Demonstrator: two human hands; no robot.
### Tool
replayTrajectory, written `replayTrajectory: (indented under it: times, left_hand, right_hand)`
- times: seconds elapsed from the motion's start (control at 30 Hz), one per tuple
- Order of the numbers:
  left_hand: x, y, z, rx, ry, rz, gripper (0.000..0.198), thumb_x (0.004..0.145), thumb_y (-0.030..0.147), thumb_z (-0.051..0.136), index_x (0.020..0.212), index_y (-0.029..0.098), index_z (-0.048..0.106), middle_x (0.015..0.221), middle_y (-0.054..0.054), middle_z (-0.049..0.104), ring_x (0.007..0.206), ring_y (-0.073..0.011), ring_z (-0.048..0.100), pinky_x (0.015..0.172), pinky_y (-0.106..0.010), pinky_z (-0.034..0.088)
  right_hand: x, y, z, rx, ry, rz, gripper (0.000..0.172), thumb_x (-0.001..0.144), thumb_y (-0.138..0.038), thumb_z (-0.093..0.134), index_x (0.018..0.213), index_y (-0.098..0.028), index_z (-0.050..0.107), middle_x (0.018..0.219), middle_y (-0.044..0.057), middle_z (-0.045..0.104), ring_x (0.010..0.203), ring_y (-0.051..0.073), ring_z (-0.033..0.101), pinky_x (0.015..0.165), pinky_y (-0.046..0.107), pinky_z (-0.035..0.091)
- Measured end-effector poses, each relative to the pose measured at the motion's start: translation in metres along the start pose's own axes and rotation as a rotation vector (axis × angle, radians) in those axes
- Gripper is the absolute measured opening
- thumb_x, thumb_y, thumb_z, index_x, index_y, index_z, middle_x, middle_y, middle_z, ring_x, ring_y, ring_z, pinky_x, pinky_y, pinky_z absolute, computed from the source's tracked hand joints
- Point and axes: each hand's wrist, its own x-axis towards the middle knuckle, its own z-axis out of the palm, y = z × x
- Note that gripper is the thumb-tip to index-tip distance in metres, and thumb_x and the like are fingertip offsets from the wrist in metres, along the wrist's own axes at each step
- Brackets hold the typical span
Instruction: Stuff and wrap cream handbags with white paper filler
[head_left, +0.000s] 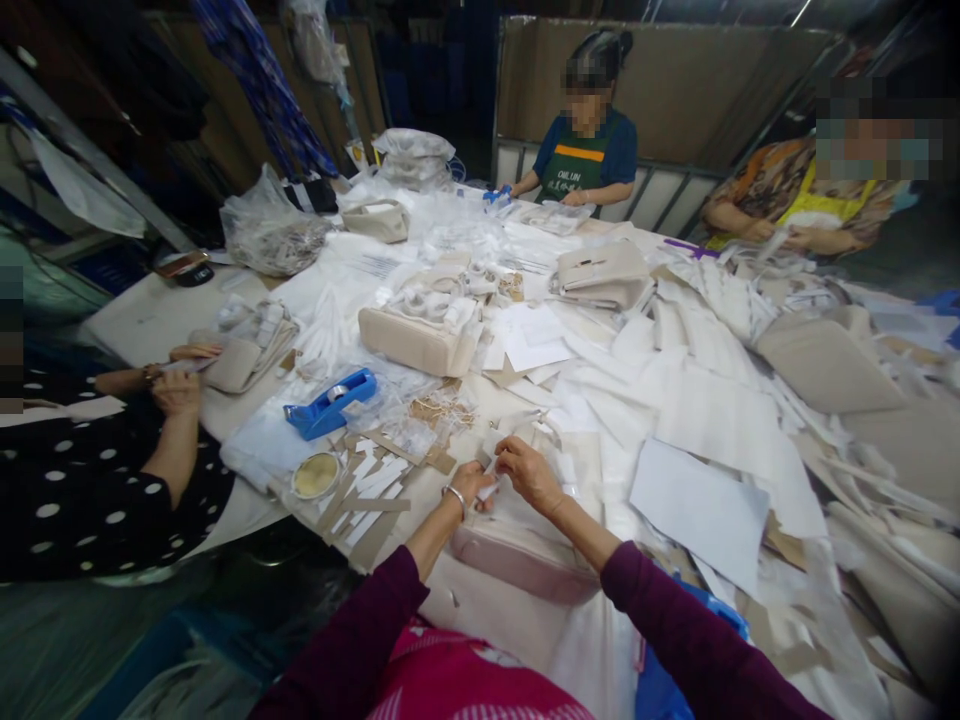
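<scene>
My L hand (471, 487) pinches a white piece (487, 491) at the near bag (521, 565); R hand (529, 474) curls, can't tell its grip. I'd brace w/ L, work R gently.

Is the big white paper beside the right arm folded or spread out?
Spread out: the white paper shows its broad face, with no fold visible.

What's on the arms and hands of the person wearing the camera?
Both arms have plain, deep purple sleeves, the left sleeve and the right sleeve, ending partway down the forearms. The left hand and right hand wear no gloves. A shiny, silvery bracelet circles the left wrist.
</scene>
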Motion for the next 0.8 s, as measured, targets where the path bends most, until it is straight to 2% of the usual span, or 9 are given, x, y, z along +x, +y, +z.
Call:
replayTrajectory:
  times: [0.13, 0.27, 0.37, 0.57, 0.73, 0.8]
  left_hand:
    - [0.0, -0.001, 0.001, 0.038, 0.028, 0.036, 0.035, 0.071, 0.048, 0.06, 0.073, 0.015, 0.051, 0.035, 0.005, 0.045, 0.029, -0.0092, 0.038, 0.034, -0.022, 0.026]
    - [0.0, -0.003, 0.0, 0.045, 0.019, 0.06, 0.033, 0.07, 0.048, 0.06, 0.069, 0.015, 0.051, 0.038, 0.002, 0.05, 0.031, -0.0102, 0.042, 0.034, -0.022, 0.028]
    - [0.001, -0.006, 0.0, 0.069, 0.028, 0.069, 0.035, 0.072, 0.049, 0.058, 0.066, 0.016, 0.051, 0.038, 0.001, 0.05, 0.031, -0.0098, 0.042, 0.034, -0.022, 0.027]
    - [0.011, -0.016, -0.002, 0.168, 0.03, 0.077, 0.038, 0.078, 0.053, 0.052, 0.07, 0.015, 0.053, 0.036, 0.002, 0.047, 0.028, -0.008, 0.034, 0.034, -0.022, 0.023]
    - [0.015, -0.019, -0.002, 0.183, 0.031, 0.049, 0.038, 0.079, 0.053, 0.05, 0.07, 0.017, 0.051, 0.035, 0.003, 0.046, 0.029, -0.0088, 0.035, 0.035, -0.022, 0.024]
    - [0.014, -0.018, -0.002, 0.179, 0.041, 0.035, 0.036, 0.08, 0.051, 0.05, 0.07, 0.016, 0.052, 0.035, 0.003, 0.045, 0.03, -0.0092, 0.035, 0.035, -0.023, 0.024]
  right_hand:
    - [0.014, 0.003, 0.003, -0.021, -0.13, 0.107, 0.015, 0.075, -0.005, 0.051, 0.072, -0.016, 0.06, 0.083, 0.004, 0.059, 0.078, 0.013, 0.053, 0.068, 0.022, 0.04]
    - [0.028, 0.003, -0.001, -0.048, -0.252, 0.223, 0.01, 0.071, -0.008, 0.054, 0.07, -0.016, 0.06, 0.082, 0.004, 0.06, 0.074, 0.013, 0.054, 0.065, 0.022, 0.038]
    - [0.036, 0.002, -0.004, -0.074, -0.296, 0.284, 0.013, 0.067, -0.005, 0.054, 0.072, -0.015, 0.06, 0.079, 0.004, 0.061, 0.071, 0.012, 0.054, 0.062, 0.021, 0.036]
    - [0.057, 0.005, -0.011, -0.081, -0.482, 0.323, 0.017, 0.059, -0.008, 0.064, 0.072, -0.016, 0.057, 0.07, -0.001, 0.06, 0.064, 0.01, 0.052, 0.053, 0.018, 0.033]
    - [0.076, 0.004, -0.021, 0.063, -0.665, 0.391, 0.033, 0.063, -0.009, 0.065, 0.093, -0.017, 0.055, 0.067, -0.004, 0.061, 0.049, 0.007, 0.052, 0.047, 0.016, 0.037]
    - [0.082, 0.002, -0.022, 0.098, -0.742, 0.384, 0.032, 0.064, -0.007, 0.062, 0.094, -0.018, 0.057, 0.067, -0.004, 0.062, 0.046, 0.007, 0.053, 0.046, 0.016, 0.04]
